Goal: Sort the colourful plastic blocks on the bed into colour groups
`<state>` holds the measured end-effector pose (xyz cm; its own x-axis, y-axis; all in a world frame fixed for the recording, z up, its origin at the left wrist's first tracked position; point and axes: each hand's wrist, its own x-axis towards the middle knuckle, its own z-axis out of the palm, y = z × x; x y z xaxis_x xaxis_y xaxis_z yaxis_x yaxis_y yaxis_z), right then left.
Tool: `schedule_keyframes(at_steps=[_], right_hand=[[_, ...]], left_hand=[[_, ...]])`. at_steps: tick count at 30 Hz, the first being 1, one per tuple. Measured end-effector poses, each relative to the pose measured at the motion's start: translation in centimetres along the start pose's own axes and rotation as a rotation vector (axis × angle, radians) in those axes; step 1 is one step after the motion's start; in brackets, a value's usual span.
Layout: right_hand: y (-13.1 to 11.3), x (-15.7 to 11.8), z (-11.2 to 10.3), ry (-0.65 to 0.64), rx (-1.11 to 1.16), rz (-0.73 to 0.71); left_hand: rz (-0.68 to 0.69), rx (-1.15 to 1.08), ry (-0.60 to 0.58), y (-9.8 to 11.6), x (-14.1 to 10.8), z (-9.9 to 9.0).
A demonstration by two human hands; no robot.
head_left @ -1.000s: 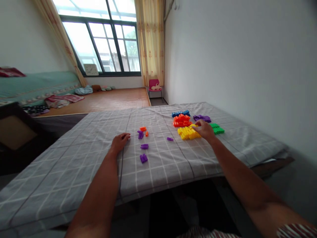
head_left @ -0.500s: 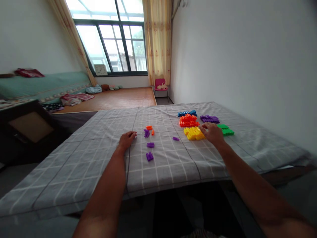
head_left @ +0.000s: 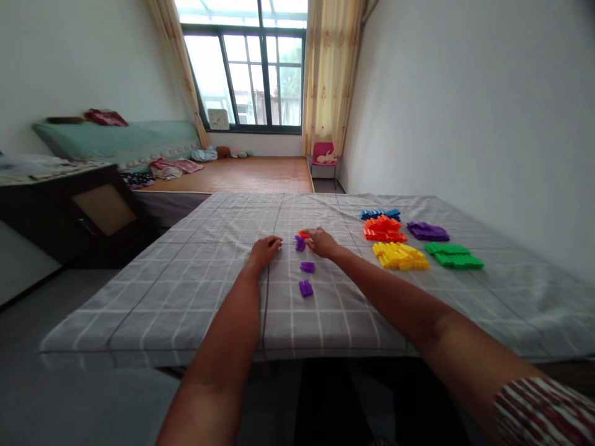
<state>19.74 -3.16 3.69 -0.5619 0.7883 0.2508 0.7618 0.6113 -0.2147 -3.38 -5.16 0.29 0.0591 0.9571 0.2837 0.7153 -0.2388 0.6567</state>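
Observation:
My right hand [head_left: 321,242] is at the small group of pieces near the table's middle, its fingertips at an orange piece [head_left: 304,234]. Its fingers are closed together, and what they grip is too small to make out. A purple piece [head_left: 300,243] lies just left of those fingertips. My left hand [head_left: 266,249] rests on the cloth left of the group, fingers curled in, with nothing visible in it. Nearer to me lie a purple pair [head_left: 307,267] and another purple piece group [head_left: 305,288].
On the right of the checked cloth [head_left: 223,297] sit stacks of blue [head_left: 381,214], orange-red [head_left: 383,229], yellow [head_left: 400,256], purple [head_left: 427,231] and green [head_left: 454,255] pieces. A bed [head_left: 260,173] and a pink chair [head_left: 323,150] stand beyond.
My right hand has moved left from the yellow and green stacks to the small group. The lone purple piece between them no longer shows. The view has turned left.

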Motion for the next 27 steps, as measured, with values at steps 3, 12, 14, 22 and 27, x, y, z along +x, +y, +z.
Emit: schedule_keyframes(at_steps=[3, 12, 14, 22, 27], right_hand=[[-0.4, 1.9, 0.7, -0.043, -0.044, 0.012], [0.1, -2.5, -2.1, 0.175, 0.471, 0.183], [1.9, -5.3, -3.7, 0.179, 0.76, 0.199], [16.4, -17.8, -12.1, 0.439, 0.943, 0.504], [27.0, -21.8, -15.7, 0.687, 0.785, 0.811]], left_hand=[[0.007, -0.006, -0.007, 0.1, 0.0, 0.0], [0.019, -0.043, -0.002, -0.5, 0.3, -0.1], [0.017, -0.049, 0.003, -0.4, 0.3, -0.3], [-0.017, -0.053, 0.015, 0.4, 0.1, -1.1], [-0.081, -0.075, 0.035, 0.8, 0.1, -1.6]])
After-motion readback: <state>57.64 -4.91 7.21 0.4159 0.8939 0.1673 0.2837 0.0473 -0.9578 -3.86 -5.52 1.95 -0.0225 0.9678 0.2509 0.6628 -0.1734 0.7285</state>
